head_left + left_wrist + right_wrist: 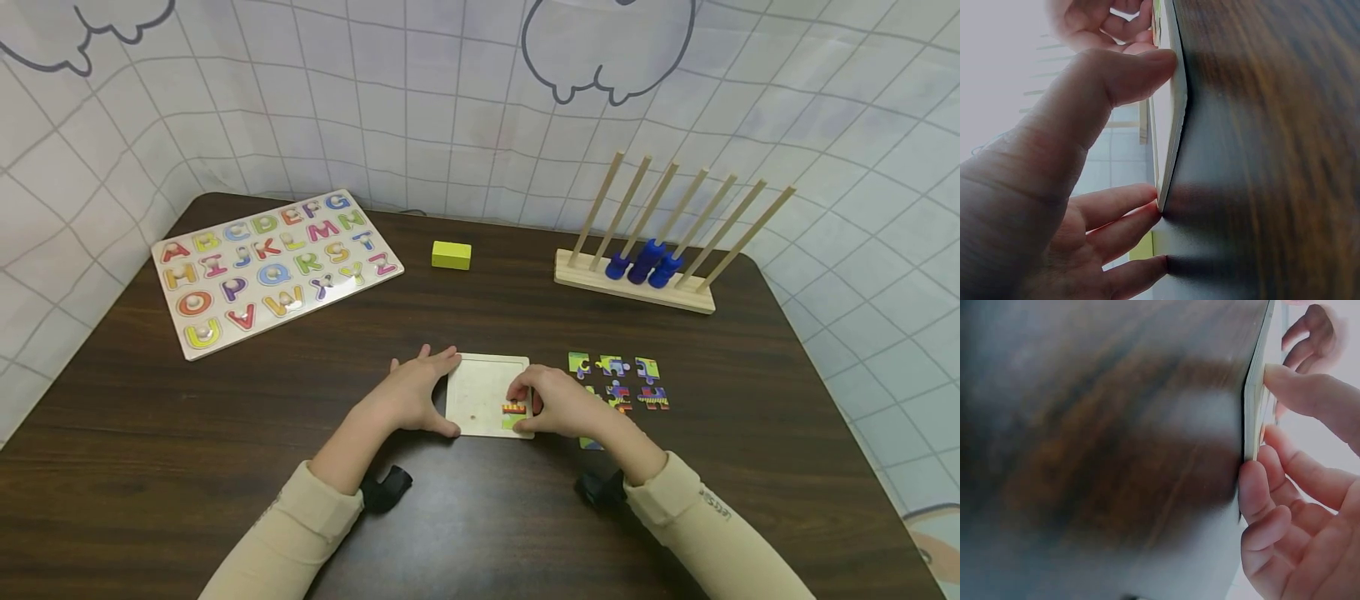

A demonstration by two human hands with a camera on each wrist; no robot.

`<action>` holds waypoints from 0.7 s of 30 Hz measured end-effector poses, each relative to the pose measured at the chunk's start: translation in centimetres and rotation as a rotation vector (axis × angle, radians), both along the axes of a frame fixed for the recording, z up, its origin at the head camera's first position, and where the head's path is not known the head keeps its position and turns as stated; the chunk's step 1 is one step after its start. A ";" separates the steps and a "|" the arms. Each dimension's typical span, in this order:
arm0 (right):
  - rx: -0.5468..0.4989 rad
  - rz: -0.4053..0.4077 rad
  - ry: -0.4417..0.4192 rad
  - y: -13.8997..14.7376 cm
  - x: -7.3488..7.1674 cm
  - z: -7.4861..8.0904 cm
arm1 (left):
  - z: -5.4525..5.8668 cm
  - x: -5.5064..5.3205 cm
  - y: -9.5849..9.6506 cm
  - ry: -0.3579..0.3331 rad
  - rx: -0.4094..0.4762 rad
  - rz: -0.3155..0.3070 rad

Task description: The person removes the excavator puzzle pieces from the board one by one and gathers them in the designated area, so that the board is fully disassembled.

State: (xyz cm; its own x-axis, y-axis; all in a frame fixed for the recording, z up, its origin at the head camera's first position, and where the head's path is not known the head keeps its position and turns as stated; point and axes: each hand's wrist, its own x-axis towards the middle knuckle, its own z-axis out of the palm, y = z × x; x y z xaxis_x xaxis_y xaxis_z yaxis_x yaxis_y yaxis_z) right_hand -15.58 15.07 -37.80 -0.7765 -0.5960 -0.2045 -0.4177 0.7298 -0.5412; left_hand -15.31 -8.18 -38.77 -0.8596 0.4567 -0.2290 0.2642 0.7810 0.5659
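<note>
A square wooden puzzle tray (480, 392) lies flat on the table between the hands. My left hand (411, 392) spans its left side with spread, fairly straight fingers. In the left wrist view the thumb (1147, 70) touches the near edge and fingertips touch the far corner. At the tray's lower right lies a jigsaw piece (513, 410) with a red-yellow strip and green below. My right hand (562, 404) pinches this piece between thumb and index finger, its other fingers curled by the tray edge (1254, 419). Several loose jigsaw pieces (652, 398) lie right of the tray, some partly hidden by the right hand.
An alphabet peg board (247, 335) lies at the back left of the dark table (480, 533). A yellow block (452, 256) stands at the back middle. At the back right is a wooden rack (633, 289) with upright rods and blue beads (647, 262).
</note>
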 end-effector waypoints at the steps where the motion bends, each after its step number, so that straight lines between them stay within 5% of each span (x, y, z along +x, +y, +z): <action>1: 0.004 0.000 -0.001 0.0 0.0 0.0 | 0.0 0.0 0.0 0.000 0.001 0.000; 21: 0.076 0.009 -0.062 -1.0 -0.3 0.6 | 0.0 0.1 0.0 0.001 -0.002 0.005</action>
State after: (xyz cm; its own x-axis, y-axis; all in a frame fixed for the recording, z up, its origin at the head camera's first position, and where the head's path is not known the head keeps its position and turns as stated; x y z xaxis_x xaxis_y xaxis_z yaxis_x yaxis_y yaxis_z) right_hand -15.93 14.10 -37.15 -0.7556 -0.5836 -0.2973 -0.3915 0.7664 -0.5093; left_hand -15.21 -8.16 -38.81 -0.8622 0.4518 -0.2291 0.2605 0.7833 0.5645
